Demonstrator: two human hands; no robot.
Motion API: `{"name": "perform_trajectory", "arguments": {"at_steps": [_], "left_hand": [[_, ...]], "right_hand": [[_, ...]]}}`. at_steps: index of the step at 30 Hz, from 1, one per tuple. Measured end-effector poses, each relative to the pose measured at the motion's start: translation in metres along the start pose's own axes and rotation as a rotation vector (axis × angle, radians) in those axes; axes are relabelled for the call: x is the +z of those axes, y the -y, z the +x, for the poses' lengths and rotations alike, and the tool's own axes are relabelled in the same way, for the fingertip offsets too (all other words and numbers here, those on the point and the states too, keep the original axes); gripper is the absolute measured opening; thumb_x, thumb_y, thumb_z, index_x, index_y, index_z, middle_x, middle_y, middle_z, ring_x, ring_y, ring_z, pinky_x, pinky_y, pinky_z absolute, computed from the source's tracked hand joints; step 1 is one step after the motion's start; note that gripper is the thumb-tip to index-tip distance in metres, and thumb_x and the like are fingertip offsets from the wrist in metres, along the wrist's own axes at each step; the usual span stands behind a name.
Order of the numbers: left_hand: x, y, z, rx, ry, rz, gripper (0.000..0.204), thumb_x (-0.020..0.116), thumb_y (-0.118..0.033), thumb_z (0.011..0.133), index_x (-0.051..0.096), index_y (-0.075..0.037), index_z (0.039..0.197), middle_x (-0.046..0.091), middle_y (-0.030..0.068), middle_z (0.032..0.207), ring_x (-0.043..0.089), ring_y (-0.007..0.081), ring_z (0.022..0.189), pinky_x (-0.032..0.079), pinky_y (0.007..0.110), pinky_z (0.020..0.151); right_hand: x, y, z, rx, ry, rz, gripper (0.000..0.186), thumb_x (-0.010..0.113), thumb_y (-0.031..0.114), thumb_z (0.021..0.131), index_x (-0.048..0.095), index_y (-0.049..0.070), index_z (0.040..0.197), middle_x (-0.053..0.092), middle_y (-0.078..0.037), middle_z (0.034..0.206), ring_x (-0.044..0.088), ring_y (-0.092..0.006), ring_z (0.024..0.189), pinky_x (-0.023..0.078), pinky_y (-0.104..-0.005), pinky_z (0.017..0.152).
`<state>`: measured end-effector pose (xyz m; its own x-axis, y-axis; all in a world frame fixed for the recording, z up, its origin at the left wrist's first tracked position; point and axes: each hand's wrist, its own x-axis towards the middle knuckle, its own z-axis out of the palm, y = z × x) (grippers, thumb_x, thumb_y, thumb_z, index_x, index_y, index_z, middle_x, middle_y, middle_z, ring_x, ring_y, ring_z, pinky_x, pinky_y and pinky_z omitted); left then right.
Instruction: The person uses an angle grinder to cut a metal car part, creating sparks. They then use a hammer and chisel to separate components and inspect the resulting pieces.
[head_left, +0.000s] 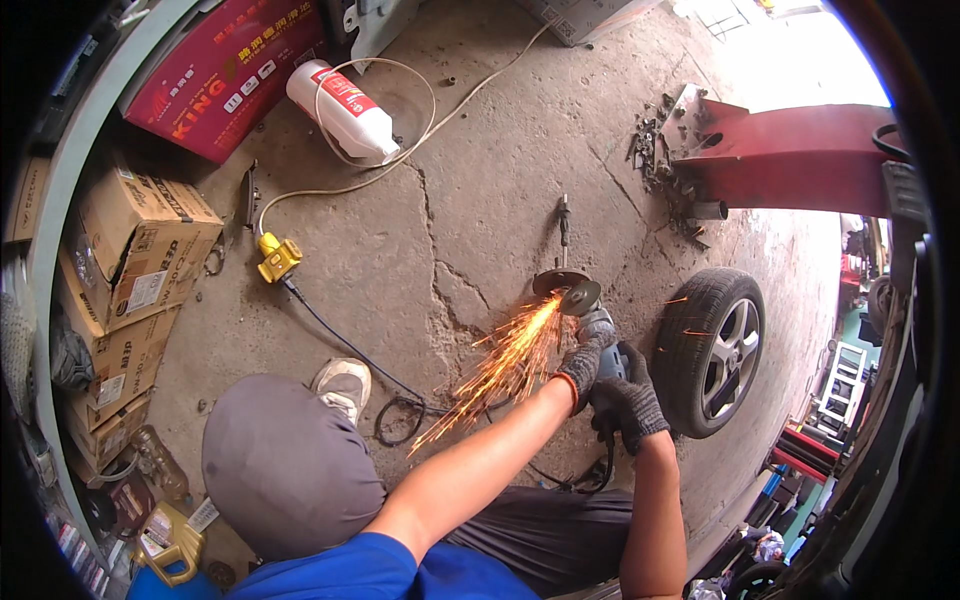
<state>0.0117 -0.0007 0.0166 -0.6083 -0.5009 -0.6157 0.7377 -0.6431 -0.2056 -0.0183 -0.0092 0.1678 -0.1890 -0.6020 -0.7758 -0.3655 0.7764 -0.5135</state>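
Observation:
Both my hands, in dark grey knit gloves, are closed around a blue-and-grey angle grinder (pixel 612 362). My left hand (pixel 580 366) grips it near the metal head; my right hand (pixel 632 402) wraps the rear of the body. The grinder's round disc (pixel 581 297) meets a metal part with a dark round plate (pixel 553 281) and a slim rod (pixel 564 222) pointing away from me on the concrete floor. Bright orange sparks (pixel 520 345) stream from the contact toward the lower left. The exact contact line is hidden by glare and the disc.
A wheel with a tyre (pixel 690 350) stands just right of the grinder. A black cord (pixel 345 345) runs to a yellow socket block (pixel 279 257). Beyond are a white bottle (pixel 345 112), a red steel arm (pixel 790 155) and loose bolts (pixel 650 145). Cardboard boxes (pixel 140 245) line the left.

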Motion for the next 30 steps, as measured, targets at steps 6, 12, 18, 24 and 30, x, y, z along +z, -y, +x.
{"name": "perform_trajectory", "arguments": {"at_steps": [6, 12, 18, 24, 30], "left_hand": [[0.01, -0.002, -0.011, -0.033, 0.035, -0.016, 0.043, 0.057, -0.052, 0.09, 0.061, -0.013, 0.109, 0.067, 0.0055, 0.094, 0.065, 0.0205, 0.081, 0.054, 0.034, 0.076], [0.002, -0.002, -0.003, -0.019, 0.034, -0.041, 0.042, 0.059, -0.049, 0.09, 0.061, -0.012, 0.108, 0.067, 0.0061, 0.093, 0.066, 0.0209, 0.08, 0.055, 0.035, 0.075], [0.012, -0.005, -0.014, -0.026, 0.054, -0.055, 0.039, 0.059, -0.047, 0.09, 0.06, -0.012, 0.107, 0.067, 0.0058, 0.091, 0.066, 0.0211, 0.077, 0.055, 0.034, 0.073], [0.011, -0.005, -0.013, -0.039, 0.04, -0.066, 0.037, 0.06, -0.047, 0.089, 0.061, -0.013, 0.104, 0.067, 0.0056, 0.089, 0.066, 0.0199, 0.075, 0.055, 0.033, 0.071], [0.013, -0.007, -0.015, 0.004, 0.027, -0.059, 0.036, 0.06, -0.048, 0.089, 0.062, -0.014, 0.102, 0.067, 0.0045, 0.088, 0.066, 0.0191, 0.075, 0.055, 0.032, 0.071]], "right_hand": [[-0.002, 0.004, -0.004, 0.02, -0.007, -0.012, 0.084, 0.07, 0.006, 0.074, 0.029, 0.012, 0.147, 0.054, -0.021, 0.12, 0.064, -0.0319, 0.071, 0.056, -0.0402, 0.048], [0.002, 0.007, -0.003, 0.014, 0.017, -0.003, 0.081, 0.068, 0.007, 0.076, 0.028, 0.012, 0.147, 0.054, -0.021, 0.119, 0.064, -0.0309, 0.068, 0.055, -0.0396, 0.046], [0.0, 0.006, -0.004, 0.016, -0.002, -0.015, 0.082, 0.068, 0.007, 0.076, 0.027, 0.012, 0.147, 0.054, -0.021, 0.118, 0.064, -0.0301, 0.068, 0.055, -0.0392, 0.046], [0.001, 0.005, -0.003, 0.019, -0.001, -0.012, 0.083, 0.068, 0.006, 0.076, 0.027, 0.013, 0.147, 0.053, -0.021, 0.119, 0.064, -0.0307, 0.071, 0.056, -0.0397, 0.047], [0.001, 0.006, -0.002, 0.017, 0.002, -0.02, 0.082, 0.068, 0.006, 0.076, 0.027, 0.013, 0.147, 0.052, -0.021, 0.121, 0.063, -0.0319, 0.073, 0.056, -0.0403, 0.048]]}}
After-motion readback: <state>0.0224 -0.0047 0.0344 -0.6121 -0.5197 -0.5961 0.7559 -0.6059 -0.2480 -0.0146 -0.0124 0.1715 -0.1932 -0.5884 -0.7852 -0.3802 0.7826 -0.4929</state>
